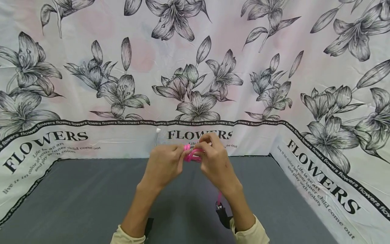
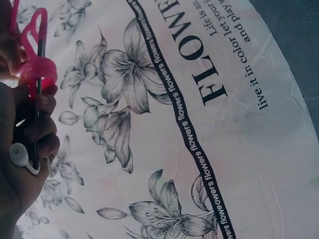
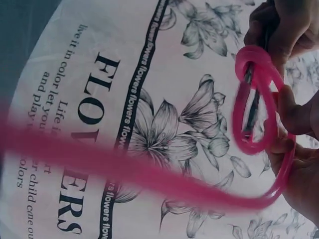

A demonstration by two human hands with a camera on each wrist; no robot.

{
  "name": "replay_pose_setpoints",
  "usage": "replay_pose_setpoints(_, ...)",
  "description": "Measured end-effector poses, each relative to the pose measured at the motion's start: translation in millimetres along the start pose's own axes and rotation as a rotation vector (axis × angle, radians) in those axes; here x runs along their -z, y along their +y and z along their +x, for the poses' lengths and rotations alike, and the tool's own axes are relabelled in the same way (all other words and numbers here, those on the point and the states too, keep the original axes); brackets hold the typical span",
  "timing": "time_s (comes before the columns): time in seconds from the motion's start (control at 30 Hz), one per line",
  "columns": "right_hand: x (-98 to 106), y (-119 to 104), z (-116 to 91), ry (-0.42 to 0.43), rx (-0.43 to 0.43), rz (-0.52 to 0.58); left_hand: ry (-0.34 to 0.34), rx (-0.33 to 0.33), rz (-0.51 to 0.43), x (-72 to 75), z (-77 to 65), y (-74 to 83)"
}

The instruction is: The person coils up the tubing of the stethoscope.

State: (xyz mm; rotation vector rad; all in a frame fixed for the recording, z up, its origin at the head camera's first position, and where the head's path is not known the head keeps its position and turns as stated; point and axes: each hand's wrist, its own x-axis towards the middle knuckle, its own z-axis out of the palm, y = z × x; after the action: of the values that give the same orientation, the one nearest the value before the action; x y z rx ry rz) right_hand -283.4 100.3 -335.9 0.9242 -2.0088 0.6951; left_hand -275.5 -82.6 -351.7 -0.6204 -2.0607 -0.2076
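My left hand point(image 1: 164, 161) grips a slim metal rod point(image 2: 42, 47), whose bent end carries a white knob point(image 2: 19, 154) below the fingers in the left wrist view. A bright pink cord point(image 3: 253, 56) is wound round this rod in a thick coil, close to the left fingertips. From the coil a long loop hangs beside the rod's tip in the right wrist view. My right hand point(image 1: 217, 164) pinches the cord at that loop, its index finger raised and bent. Both hands are held up close together, and the fingers hide part of the coil.
A dark grey table top point(image 1: 91, 193) lies beneath the arms. White cloth with black lily prints point(image 1: 198, 105) rises behind and at both sides. A black strap piece point(image 1: 223, 215) shows by the right wrist, and a length of pink cord point(image 1: 219, 197) overlaps it from above.
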Motion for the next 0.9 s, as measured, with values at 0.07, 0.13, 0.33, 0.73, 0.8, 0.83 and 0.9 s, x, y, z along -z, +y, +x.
replay_pose_setpoints(0.07,-1,2,1,0.019,-0.014,-0.001,-0.015,-0.015,-0.005,1.3,0.1,0.3)
replay_pose_setpoints(0.13,-1,2,1,0.023,-0.023,-0.007,-0.028,-0.027,-0.011,2.7,-0.1,0.0)
replay_pose_setpoints(0.33,2,4,1,0.009,-0.044,-0.027,-0.061,-0.098,-0.015,4.7,0.5,-1.4)
replay_pose_setpoints(0.73,12,14,0,-0.027,-0.072,0.087,-0.134,-0.177,-0.132,7.7,-0.2,-5.5)
replay_pose_setpoints(0.8,13,17,0,-0.031,-0.082,0.130,-0.126,-0.185,-0.148,8.5,0.1,-5.9)
replay_pose_setpoints(0.83,14,18,0,-0.037,-0.089,0.146,-0.120,-0.192,-0.149,8.9,0.1,-6.1)
replay_pose_setpoints(0.9,15,22,-1,-0.051,-0.099,0.188,-0.112,-0.204,-0.153,9.7,0.3,-6.5)
